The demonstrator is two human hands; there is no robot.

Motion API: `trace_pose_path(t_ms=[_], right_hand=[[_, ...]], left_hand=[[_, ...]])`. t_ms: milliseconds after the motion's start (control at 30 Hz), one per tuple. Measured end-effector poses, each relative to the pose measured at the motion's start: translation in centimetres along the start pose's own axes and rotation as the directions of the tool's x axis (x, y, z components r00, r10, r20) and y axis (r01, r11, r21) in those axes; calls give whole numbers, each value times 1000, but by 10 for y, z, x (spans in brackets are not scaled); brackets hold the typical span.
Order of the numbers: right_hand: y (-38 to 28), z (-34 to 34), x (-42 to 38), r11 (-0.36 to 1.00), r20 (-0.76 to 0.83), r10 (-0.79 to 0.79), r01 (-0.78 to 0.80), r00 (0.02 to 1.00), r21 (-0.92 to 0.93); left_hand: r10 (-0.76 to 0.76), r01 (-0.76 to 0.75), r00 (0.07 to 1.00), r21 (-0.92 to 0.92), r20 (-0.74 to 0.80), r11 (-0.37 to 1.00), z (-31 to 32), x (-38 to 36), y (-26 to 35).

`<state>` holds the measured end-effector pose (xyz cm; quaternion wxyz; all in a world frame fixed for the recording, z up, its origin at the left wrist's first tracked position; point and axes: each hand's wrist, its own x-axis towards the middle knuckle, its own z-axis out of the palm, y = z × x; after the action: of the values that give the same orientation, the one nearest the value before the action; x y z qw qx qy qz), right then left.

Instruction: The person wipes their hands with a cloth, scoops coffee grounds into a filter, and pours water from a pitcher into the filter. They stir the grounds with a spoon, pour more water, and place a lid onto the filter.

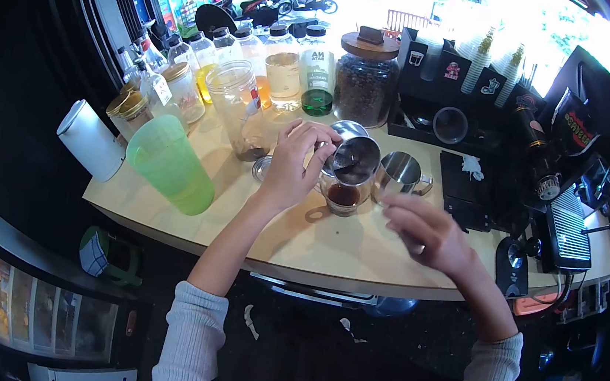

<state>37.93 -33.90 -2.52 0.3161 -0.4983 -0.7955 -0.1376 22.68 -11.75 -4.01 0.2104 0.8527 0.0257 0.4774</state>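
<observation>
My left hand (297, 161) is closed on a shiny metal cup (358, 168), which is tipped over with its mouth toward me. Right below its rim stands a small clear glass (343, 198) with dark brown liquid in it. A steel mug (398, 172) with a side handle is on the counter just right of the glass. My right hand (430, 233) hovers over the counter's front part, near that mug, its fingers bent and smeared by motion. Beside my left wrist lies a round metal lid (262, 169), partly covered by the hand.
A green pitcher (171, 165), a clear plastic jar (235, 109) and a white canister (91, 140) stand at left. Several bottles line the back, beside a wooden-lidded jar (365, 81) of dark beans. A black cup organizer (443, 78) and a grinder-like device (539, 152) stand right.
</observation>
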Motion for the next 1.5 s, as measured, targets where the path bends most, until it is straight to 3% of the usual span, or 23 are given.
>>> trace_pose_path(t_ms=[33, 167, 400, 500, 600, 733, 833, 967, 1067, 1233, 1333, 1433, 1500], right_hand=[[-6, -2, -1, 999, 118, 21, -26, 993, 46], [-9, -8, 5, 986, 50, -65, 72, 997, -148], [-12, -2, 9, 986, 139, -111, 127, 984, -112], [-11, -2, 8, 985, 68, -55, 66, 996, -162], [-16, -2, 9, 997, 79, -64, 67, 995, -35], [-15, -8, 10, 999, -55, -7, 5, 998, -38], [-10, -8, 16, 998, -242, 16, -31, 970, -56], [-7, 3, 21, 985, -231, 77, -110, 970, -136], [-8, 11, 21, 990, -200, 101, -119, 975, -80], [-4, 12, 23, 984, -295, 143, -167, 945, -59], [-11, 19, 22, 989, -212, 145, -149, 967, -4], [-12, 13, 26, 983, -242, 162, -179, 957, -49], [-13, 13, 26, 982, -232, 178, -188, 956, -23]], left_hand=[[0, 0, 1000, 1, 0, 1000, 0, 0, 0], [-31, 31, 999, 7, 6, 999, 2, -1, 2], [4, -6, 1000, 65, 30, 998, 7, -4, 7], [-58, 58, 998, -5, 17, 998, 5, -1, 6], [-84, 85, 996, -47, 30, 995, 6, -3, 0], [-72, 71, 997, -64, -18, 995, 9, -5, -5], [-99, 89, 993, -132, -71, 987, 12, -5, -4], [-92, 86, 994, -94, -61, 992, 13, -4, 5], [-98, 92, 993, -85, -70, 992, 12, -4, 8], [-118, 109, 990, -119, -73, 987, 12, -6, 6], [-119, 113, 991, -97, -66, 989, 12, -7, 7], [-134, 126, 989, -113, -59, 986, 12, -8, 6], [-50, 46, 997, -75, -55, 996, 10, -8, 7]])
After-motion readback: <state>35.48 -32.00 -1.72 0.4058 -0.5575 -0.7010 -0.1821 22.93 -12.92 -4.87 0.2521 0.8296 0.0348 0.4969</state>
